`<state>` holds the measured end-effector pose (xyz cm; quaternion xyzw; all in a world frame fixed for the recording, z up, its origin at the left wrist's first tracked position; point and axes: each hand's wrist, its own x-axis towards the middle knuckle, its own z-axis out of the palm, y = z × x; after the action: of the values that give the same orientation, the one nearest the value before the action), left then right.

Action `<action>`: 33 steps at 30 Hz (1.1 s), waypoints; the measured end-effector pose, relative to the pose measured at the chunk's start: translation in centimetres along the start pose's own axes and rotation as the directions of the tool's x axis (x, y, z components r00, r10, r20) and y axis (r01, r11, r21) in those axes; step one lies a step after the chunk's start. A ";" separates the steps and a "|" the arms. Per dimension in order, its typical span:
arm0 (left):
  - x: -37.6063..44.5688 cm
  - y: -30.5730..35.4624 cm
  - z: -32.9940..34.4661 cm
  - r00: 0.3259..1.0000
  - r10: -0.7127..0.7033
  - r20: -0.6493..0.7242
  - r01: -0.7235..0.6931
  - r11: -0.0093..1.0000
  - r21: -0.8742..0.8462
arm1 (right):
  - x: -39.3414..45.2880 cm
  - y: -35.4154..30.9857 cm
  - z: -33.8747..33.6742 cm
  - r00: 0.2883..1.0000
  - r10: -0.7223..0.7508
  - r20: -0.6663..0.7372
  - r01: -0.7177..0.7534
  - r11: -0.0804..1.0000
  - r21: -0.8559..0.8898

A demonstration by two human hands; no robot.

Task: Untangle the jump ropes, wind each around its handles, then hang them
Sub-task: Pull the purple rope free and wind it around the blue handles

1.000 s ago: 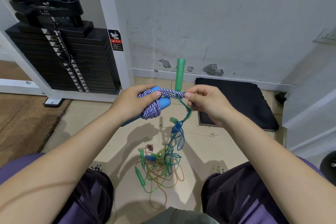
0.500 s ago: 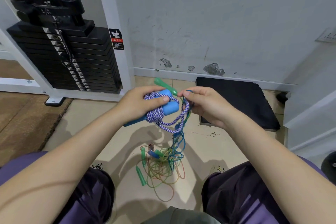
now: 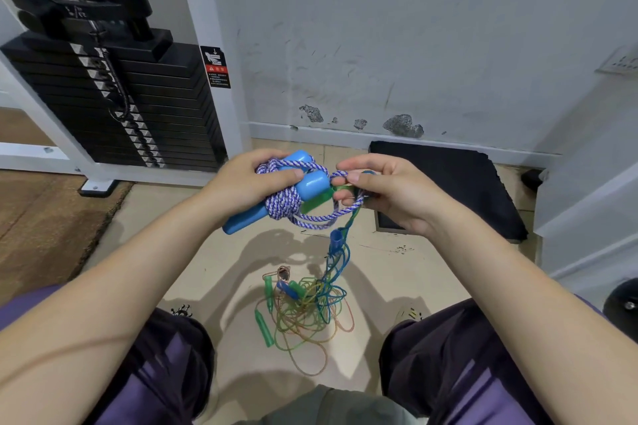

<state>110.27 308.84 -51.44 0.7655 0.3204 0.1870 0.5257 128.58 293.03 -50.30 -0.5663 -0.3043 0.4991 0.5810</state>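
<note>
On a gym floor (image 3: 214,272) beside a weight stack (image 3: 114,93), a seated person works a jump rope w/ both hands at chest height. The left hand (image 3: 241,183) grips two light-blue handles (image 3: 310,183), fingers curled round them & thumb pressing down on the purple-and-white braided rope (image 3: 281,202) wound around the pair. The right hand (image 3: 390,190) pinches a free loop of that same rope btwn thumb & forefinger, just beside the handle ends; a green handle (image 3: 316,204) shows under the loop, touching the right fingers. From the right hand, thin blue and green cords (image 3: 340,252) drop to a tangled pile of thin ropes (image 3: 303,314) on the floor btwn the person's knees, w/ small green handles at its left edge. A black mat (image 3: 445,183) lies against the wall behind the right hand.
</note>
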 end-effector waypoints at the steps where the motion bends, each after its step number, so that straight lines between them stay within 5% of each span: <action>1: 0.1 -0.1 -0.1 0.999 -0.020 -0.043 0.019 1.000 -0.002 | -0.1 -0.1 -0.1 1.000 -0.007 -0.001 0.007 1.000 -0.006; 7: 0.8 -0.7 -1.7 0.950 -0.102 -0.296 0.085 0.994 -0.071 | -0.3 -0.8 -0.9 0.999 -0.006 -0.039 0.006 1.000 0.001; 14: 0.2 -0.2 -1.0 0.977 -0.121 -0.177 0.088 0.980 -0.181 | -0.3 -0.7 -1.2 0.984 -0.151 -0.094 0.113 0.937 -0.329; 20: 0.2 -0.2 -0.5 0.972 -0.149 -0.182 0.110 0.972 -0.210 | -0.1 -0.7 -0.6 0.992 -0.087 -0.095 0.084 0.996 -0.036; 23: 0.3 -0.1 -0.2 0.969 -0.132 -0.209 0.071 0.959 -0.276 | 0.2 -0.8 -0.6 0.989 -0.041 -0.139 0.013 0.980 -0.196; 26: 0.6 -0.2 0.1 0.952 -0.027 -0.304 -0.010 0.993 -0.119 | 0.0 -0.3 -0.6 0.992 -0.023 -0.126 -0.050 0.838 -0.544; 29: 0.5 -0.3 0.5 0.947 0.031 -0.319 -0.048 0.998 -0.045 | 0.2 0.1 -0.6 0.992 0.087 -0.096 -0.129 0.697 -0.705; 31: 0.3 -0.2 0.6 0.950 0.049 -0.309 -0.067 0.997 -0.047 | 0.3 0.1 -0.7 0.992 0.085 -0.088 -0.118 0.485 -0.866; 33: 0.2 -0.2 0.8 0.957 0.063 -0.282 -0.079 0.996 -0.047 | 0.4 0.1 -0.7 0.993 0.102 -0.066 -0.105 0.452 -0.886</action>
<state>110.88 308.48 -51.95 0.7267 0.3586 0.3214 0.4899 129.28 293.15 -50.58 -0.8039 -0.4835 0.3013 0.1707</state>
